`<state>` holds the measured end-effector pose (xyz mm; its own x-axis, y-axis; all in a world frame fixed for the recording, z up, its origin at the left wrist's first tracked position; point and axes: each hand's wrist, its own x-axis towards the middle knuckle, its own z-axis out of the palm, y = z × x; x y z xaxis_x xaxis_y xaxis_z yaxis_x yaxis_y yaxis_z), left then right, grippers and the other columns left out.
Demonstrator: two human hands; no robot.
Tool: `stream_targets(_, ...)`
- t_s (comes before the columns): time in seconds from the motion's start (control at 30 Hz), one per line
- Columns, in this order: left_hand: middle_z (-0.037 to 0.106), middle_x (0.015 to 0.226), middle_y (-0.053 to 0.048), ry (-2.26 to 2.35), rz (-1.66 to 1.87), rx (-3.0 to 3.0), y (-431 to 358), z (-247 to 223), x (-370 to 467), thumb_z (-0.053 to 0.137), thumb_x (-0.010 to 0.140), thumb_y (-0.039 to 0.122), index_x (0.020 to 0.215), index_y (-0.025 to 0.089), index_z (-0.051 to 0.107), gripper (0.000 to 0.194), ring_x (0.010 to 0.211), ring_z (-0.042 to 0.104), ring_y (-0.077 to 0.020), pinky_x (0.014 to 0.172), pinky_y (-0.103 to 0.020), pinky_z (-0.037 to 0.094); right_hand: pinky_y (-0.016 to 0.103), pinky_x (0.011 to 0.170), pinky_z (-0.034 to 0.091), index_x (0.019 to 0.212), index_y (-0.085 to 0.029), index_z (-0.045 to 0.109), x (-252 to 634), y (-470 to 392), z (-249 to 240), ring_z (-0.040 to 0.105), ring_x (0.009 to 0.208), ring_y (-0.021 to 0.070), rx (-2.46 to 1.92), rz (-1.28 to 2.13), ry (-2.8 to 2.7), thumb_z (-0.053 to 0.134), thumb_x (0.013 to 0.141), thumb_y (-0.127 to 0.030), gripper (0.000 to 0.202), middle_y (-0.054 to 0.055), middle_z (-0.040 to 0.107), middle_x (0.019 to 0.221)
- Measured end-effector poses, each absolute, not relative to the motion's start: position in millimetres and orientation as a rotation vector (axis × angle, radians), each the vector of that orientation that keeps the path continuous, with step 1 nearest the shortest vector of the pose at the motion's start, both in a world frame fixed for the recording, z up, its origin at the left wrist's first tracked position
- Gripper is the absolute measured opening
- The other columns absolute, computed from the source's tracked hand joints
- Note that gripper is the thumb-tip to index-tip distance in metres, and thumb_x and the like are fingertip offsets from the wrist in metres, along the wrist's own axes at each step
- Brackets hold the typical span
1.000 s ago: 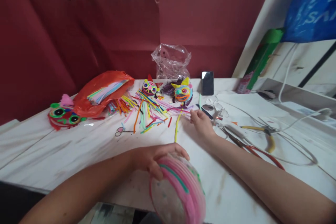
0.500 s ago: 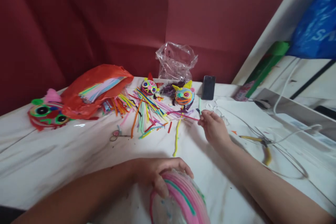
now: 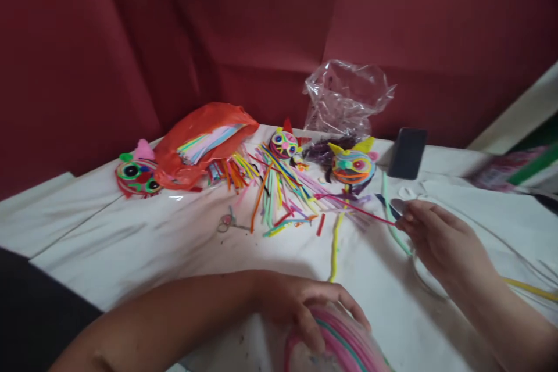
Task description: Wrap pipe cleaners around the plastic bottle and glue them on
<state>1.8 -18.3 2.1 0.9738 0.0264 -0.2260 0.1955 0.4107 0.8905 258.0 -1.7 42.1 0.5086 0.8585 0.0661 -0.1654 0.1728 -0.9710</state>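
Note:
My left hand rests on top of a round form wrapped in pink and green pipe cleaners at the bottom edge of the view. My right hand is raised over the white table and pinches the end of a thin pink pipe cleaner that trails left toward the loose pile of coloured pipe cleaners. A yellow-green pipe cleaner lies between my hands, and a pale green one lies under my right hand.
Two small pipe-cleaner animal heads and a red-green one sit at the back. An orange bag of coloured strips, a clear plastic bag, a dark phone and small scissors are also there.
The view has swung left and down. My right hand picked up a thin pink pipe cleaner from the pile and drew back toward me. My left hand stayed on the wrapped form.

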Motion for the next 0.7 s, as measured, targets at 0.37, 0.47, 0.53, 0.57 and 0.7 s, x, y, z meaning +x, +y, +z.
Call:
stream_targets(0.37,0.057,0.096,0.000,0.145,-0.055,1.178,-20.9,0.9,5.8,0.087,0.041,0.024,0.106,0.021,0.058,0.071,0.079,0.057,-0.0142,0.072,-0.027,0.049,0.014,0.046,0.046,0.057,-0.016,0.065,250.0,-4.0,33.8,0.050,0.053,0.0065,-1.288,0.943,-0.660,0.092,0.024,-0.044,0.051,-0.002,0.055,0.058)
stream_targets(0.47,0.058,0.098,0.000,0.140,-0.040,1.166,-21.2,-0.7,7.0,0.087,0.040,0.021,0.104,0.020,0.059,0.070,0.080,0.058,-0.0146,0.071,-0.027,0.049,0.014,0.047,0.047,0.057,-0.017,0.066,251.4,-2.9,30.7,0.051,0.052,0.0066,-1.299,0.963,-0.659,0.092,0.023,-0.043,0.050,-0.003,0.055,0.056)
stream_targets(0.53,0.058,0.097,0.000,0.119,-0.022,1.170,-21.5,-0.8,7.3,0.086,0.040,0.022,0.103,0.019,0.060,0.069,0.078,0.059,-0.0147,0.070,-0.027,0.049,0.014,0.047,0.047,0.057,-0.017,0.067,251.4,-2.8,29.6,0.051,0.053,0.0068,-1.300,0.968,-0.668,0.092,0.022,-0.043,0.050,-0.002,0.056,0.056)
stream_targets(0.57,0.058,0.096,0.000,0.111,-0.017,1.174,-21.6,-0.7,7.3,0.086,0.040,0.023,0.103,0.019,0.060,0.069,0.077,0.059,-0.0147,0.070,-0.027,0.050,0.014,0.047,0.047,0.056,-0.017,0.067,251.2,-3.0,29.3,0.051,0.053,0.0069,-1.300,0.971,-0.677,0.092,0.022,-0.044,0.050,-0.002,0.057,0.057)
stream_targets(0.7,0.057,0.094,0.001,0.113,-0.035,1.188,-22.4,-0.9,7.6,0.085,0.042,0.022,0.104,0.020,0.058,0.068,0.076,0.057,-0.0138,0.070,-0.027,0.049,0.013,0.046,0.045,0.056,-0.017,0.068,250.3,-4.0,27.8,0.052,0.052,0.0067,-1.321,0.982,-0.709,0.092,0.023,-0.045,0.049,-0.002,0.058,0.056)
